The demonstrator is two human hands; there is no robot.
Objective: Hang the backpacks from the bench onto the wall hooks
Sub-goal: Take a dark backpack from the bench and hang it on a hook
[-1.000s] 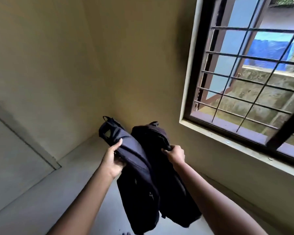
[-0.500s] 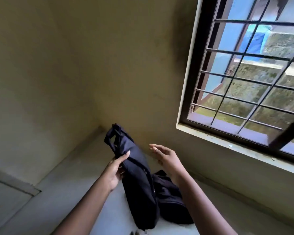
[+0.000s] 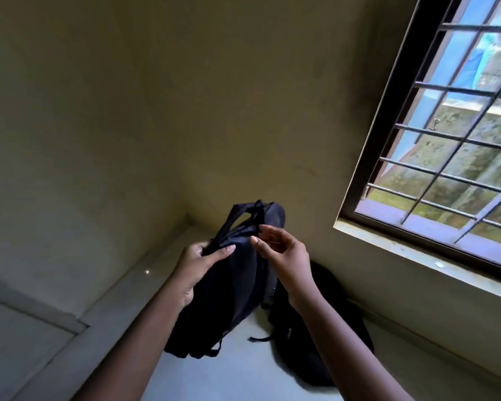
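Observation:
A dark navy backpack [image 3: 237, 285] hangs upright in front of me, its top handle loop pointing up. My left hand [image 3: 198, 264] grips its upper left side, thumb across the fabric. Just right of the top of the bag, my right hand [image 3: 284, 256] has its fingers spread, fingertips close to the strap; I cannot tell if they touch it. A second dark backpack [image 3: 321, 342] lies slumped on the grey bench [image 3: 229, 377] below my right forearm, against the wall. No wall hooks are in view.
Beige walls meet in a corner behind the bag. A barred window [image 3: 446, 157] with a dark frame and pale sill fills the right side. A lower grey ledge [image 3: 26, 337] runs along the left.
My right hand let go of the second backpack, which now lies on the bench. That hand rose toward the top of the backpack in my left hand. The view tilted upward.

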